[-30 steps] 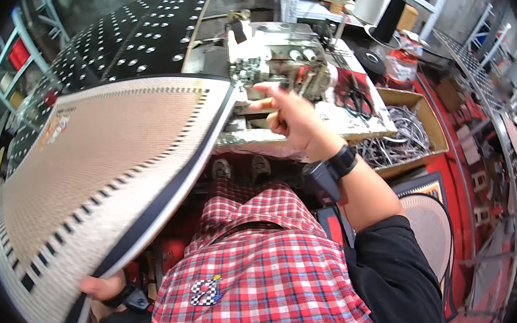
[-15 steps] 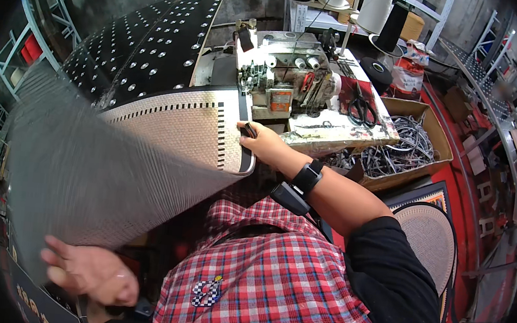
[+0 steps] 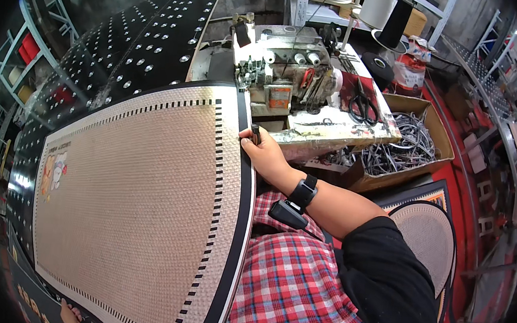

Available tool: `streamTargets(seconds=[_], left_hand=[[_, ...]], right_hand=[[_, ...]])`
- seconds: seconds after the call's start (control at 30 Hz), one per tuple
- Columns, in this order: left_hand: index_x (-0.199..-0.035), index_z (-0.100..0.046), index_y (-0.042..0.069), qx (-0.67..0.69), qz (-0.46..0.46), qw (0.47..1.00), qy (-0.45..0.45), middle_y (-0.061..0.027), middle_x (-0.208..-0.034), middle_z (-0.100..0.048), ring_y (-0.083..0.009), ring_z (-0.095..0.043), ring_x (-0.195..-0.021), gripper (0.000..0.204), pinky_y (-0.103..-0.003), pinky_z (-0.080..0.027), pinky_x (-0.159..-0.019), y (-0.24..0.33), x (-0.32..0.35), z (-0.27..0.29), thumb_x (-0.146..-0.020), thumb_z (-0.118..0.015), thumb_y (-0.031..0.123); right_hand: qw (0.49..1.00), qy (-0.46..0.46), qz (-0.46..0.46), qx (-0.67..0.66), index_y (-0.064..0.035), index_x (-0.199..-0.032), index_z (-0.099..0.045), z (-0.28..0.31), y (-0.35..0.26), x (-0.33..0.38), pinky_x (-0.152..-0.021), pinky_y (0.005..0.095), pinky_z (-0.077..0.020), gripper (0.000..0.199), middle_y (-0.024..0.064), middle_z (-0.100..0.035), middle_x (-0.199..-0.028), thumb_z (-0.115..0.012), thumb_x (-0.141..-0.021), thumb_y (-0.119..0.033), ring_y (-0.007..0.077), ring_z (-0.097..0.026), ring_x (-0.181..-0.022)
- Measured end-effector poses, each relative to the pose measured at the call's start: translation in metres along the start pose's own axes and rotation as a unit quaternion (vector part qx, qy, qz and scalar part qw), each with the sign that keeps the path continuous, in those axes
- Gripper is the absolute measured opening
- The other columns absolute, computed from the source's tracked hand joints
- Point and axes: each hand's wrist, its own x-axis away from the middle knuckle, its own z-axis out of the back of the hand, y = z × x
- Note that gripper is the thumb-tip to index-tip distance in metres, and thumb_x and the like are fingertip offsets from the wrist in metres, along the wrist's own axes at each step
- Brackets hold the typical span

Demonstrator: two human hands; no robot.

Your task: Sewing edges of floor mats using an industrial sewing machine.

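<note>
A large beige woven floor mat (image 3: 137,193) lies face up before me, with a dashed black pattern, a dark border and small cartoon figures near its left side. My right hand (image 3: 266,156) is closed at the mat's right edge, near the sewing machine, with a small black tool (image 3: 255,134) between its fingers; the tool's exact kind is unclear. At the mat's near left edge, my left hand (image 3: 71,316) is closed on the border, partly hidden by the mat. The overlock sewing machine (image 3: 289,71) stands just beyond the mat's far right corner.
Black-handled scissors (image 3: 363,103) lie on the machine table. A cardboard box (image 3: 430,156) of grey trimmings stands to its right, and round and rectangular mats (image 3: 422,239) lean below. A studded black board (image 3: 158,40) slopes at the back left. Thread cones (image 3: 376,8) stand behind.
The mat, lifted and folded over with its grey underside blurred, now lies flat and face up. My left hand has gone from open beside it to its near left edge.
</note>
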Motion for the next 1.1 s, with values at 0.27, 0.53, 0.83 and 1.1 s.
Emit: streamTargets(seconds=[0.27, 0.53, 0.83, 1.1], left_hand=[[-0.102, -0.045, -0.01, 0.103, 0.032, 0.994, -0.006, -0.0172, -0.086, -0.057, -0.0244, -0.057, -0.067, 0.05, -0.034, -0.044, -0.062, 0.043, 0.093, -0.075, -0.085, -0.037, 0.037], [-0.113, -0.037, -0.01, 0.093, 0.052, 0.992, -0.063, -0.017, -0.114, -0.049, -0.0257, -0.052, -0.094, 0.049, -0.031, -0.039, -0.08, 0.094, 0.156, -0.109, -0.086, -0.03, 0.03], [-0.119, -0.037, -0.006, 0.162, -0.032, 0.976, -0.145, -0.0155, -0.118, -0.047, -0.0234, -0.043, -0.108, 0.046, -0.029, -0.032, -0.091, 0.092, 0.11, -0.156, -0.086, -0.031, 0.026], [-0.109, -0.043, -0.013, -0.008, -0.254, 0.957, -0.141, -0.016, -0.113, -0.051, -0.0194, -0.045, -0.102, 0.042, -0.025, -0.03, -0.091, 0.135, 0.083, -0.209, -0.088, -0.034, 0.023]], right_hand=[[0.998, 0.03, 0.012, -0.045, -0.0022, -0.086, -0.045, -0.001, 0.005, 0.0, -0.062, 0.0221, -0.04, 0.011, 0.0016, -0.049, -0.074, -0.052, -0.08, -0.008, 0.0073, -0.046, -0.068], [0.996, 0.09, -0.007, 0.024, -0.0026, -0.08, -0.04, 0.008, 0.013, -0.013, -0.055, 0.0255, -0.0405, 0.02, 0.003, -0.048, -0.068, -0.057, -0.077, -0.013, 0.0097, -0.045, -0.061], [0.996, 0.078, -0.046, -0.009, -0.0031, -0.079, -0.04, 0.006, 0.016, -0.002, -0.055, 0.0253, -0.0399, 0.021, 0.003, -0.046, -0.068, -0.057, -0.076, -0.013, 0.0092, -0.042, -0.061], [0.996, 0.053, -0.057, -0.035, -0.0039, -0.077, -0.04, 0.006, 0.012, 0.0, -0.053, 0.0248, -0.0388, 0.019, 0.001, -0.045, -0.066, -0.057, -0.077, -0.013, 0.0081, -0.042, -0.059]])
